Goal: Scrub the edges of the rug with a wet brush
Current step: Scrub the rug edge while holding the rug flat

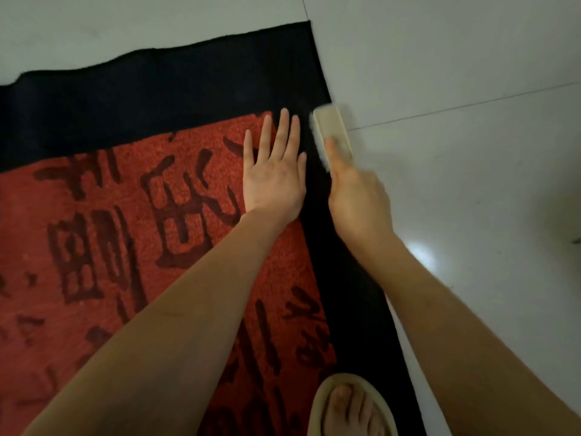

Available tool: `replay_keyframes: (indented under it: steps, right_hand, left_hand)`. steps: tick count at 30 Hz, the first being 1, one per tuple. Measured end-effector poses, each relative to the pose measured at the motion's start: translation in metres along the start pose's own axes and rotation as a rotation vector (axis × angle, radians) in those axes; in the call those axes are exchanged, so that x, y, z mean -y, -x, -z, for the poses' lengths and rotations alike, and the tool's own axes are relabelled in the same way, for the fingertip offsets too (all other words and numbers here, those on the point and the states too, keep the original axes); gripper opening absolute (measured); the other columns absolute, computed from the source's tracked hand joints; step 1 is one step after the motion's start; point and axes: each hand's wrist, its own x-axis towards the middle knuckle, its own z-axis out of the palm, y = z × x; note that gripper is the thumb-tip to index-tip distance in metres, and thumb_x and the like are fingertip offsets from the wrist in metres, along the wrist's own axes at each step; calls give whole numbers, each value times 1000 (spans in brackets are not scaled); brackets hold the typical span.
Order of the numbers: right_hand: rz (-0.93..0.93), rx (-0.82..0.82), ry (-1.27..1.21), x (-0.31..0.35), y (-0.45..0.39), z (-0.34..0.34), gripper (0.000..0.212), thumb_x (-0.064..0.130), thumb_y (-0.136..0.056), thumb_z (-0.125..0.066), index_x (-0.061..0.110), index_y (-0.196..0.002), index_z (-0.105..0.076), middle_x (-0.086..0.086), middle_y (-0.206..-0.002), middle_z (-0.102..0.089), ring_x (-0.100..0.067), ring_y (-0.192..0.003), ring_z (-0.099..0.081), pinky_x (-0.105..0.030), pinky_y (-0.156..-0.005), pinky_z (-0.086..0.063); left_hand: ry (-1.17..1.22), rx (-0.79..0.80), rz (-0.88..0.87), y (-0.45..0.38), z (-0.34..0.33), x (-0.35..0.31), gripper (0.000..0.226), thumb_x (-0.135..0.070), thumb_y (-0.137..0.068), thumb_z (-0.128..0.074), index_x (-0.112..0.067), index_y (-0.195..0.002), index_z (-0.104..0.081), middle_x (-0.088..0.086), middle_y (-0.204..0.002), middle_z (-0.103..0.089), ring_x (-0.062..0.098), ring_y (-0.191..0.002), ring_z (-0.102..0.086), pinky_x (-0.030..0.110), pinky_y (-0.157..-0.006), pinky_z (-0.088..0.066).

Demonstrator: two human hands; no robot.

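Note:
A red rug [103, 234] with dark characters and a wide black border lies on the floor. My left hand [275, 174] rests flat on it, fingers straight, near the inner corner of the black border. My right hand [355, 196] grips a pale cream scrub brush [331, 127], thumb on top. The brush sits on the rug's right black edge, bristles down and blurred, right where the rug meets the tiles.
Light grey floor tiles [456, 73] with thin grout lines surround the rug at the top and right. My foot in a beige slipper [349, 407] stands on the rug's right border at the bottom of the view.

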Motion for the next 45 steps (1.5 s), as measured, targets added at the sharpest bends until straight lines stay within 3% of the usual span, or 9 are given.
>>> replay_keyframes:
  steps: [7,14,17,21,25,30,34,41,45]
  right_hand:
    - [-27,140,106,-1,89,-6,73,8,-97,-33,37,-153,2,-8,-80,-54,-33,-81,-61,-35,-63,-33]
    - [16,2,-166,12,4,10,56,17,-100,-39,18,-153,-19,-19,-110,-61,-36,-92,-60,-40,-78,-48]
    - [-180,5,-244,6,60,9,35,26,-101,-42,4,-128,-38,-20,-97,-61,-38,-85,-60,-42,-68,-47]
    - [-223,81,-239,5,104,-16,26,35,-101,-42,14,-86,-40,-2,-71,-52,-21,-60,-52,-32,-51,-35]
    - [-174,-22,-290,3,51,-17,28,31,-102,-43,6,-89,-46,-9,-83,-57,-27,-71,-54,-39,-60,-42]
    - [-183,137,-277,-4,144,-12,30,43,-98,-39,15,-87,-41,-9,-73,-59,-31,-62,-58,-47,-57,-49]
    - [-183,38,-193,-7,71,-14,26,32,-101,-44,7,-95,-48,-22,-92,-63,-39,-84,-59,-41,-66,-41]
    - [-251,82,-266,-21,124,-2,26,35,-101,-42,13,-88,-41,-10,-80,-59,-31,-74,-58,-42,-64,-47]
    - [-225,-38,-264,-25,42,-2,26,29,-101,-42,5,-95,-50,-19,-93,-62,-37,-87,-60,-40,-71,-44]
  left_hand:
    - [10,-14,-16,1,0,2,56,-35,-105,-14,-18,-158,-4,0,-165,-2,22,-152,2,46,-122,1]
    - [70,-17,-59,-4,4,9,53,-26,-105,-18,-16,-157,-11,1,-165,-6,19,-152,-2,41,-123,-1]
    - [81,-54,-19,-4,3,8,54,-24,-105,-19,-9,-156,-10,7,-164,-5,19,-152,-4,38,-123,-2]
    - [84,-65,-4,-5,2,8,54,-25,-106,-17,-7,-156,-8,10,-164,-3,19,-152,-3,37,-124,-2]
    - [102,-52,-35,-7,2,12,54,-27,-106,-16,-8,-156,-8,9,-164,-3,18,-152,-2,35,-123,-1]
    - [50,-57,-34,-7,1,12,55,-28,-105,-16,-9,-156,-8,9,-164,-4,20,-152,-4,35,-123,-3]
    - [55,-33,-23,-9,4,11,54,-28,-106,-16,-12,-157,-6,7,-165,-2,22,-152,0,36,-123,-1]
    - [37,1,33,-8,5,4,55,-30,-105,-18,-17,-157,-4,4,-165,0,27,-151,3,42,-123,0]
    - [39,17,141,-11,2,-15,60,-39,-104,-20,-20,-157,-1,4,-165,4,31,-151,7,51,-120,6]
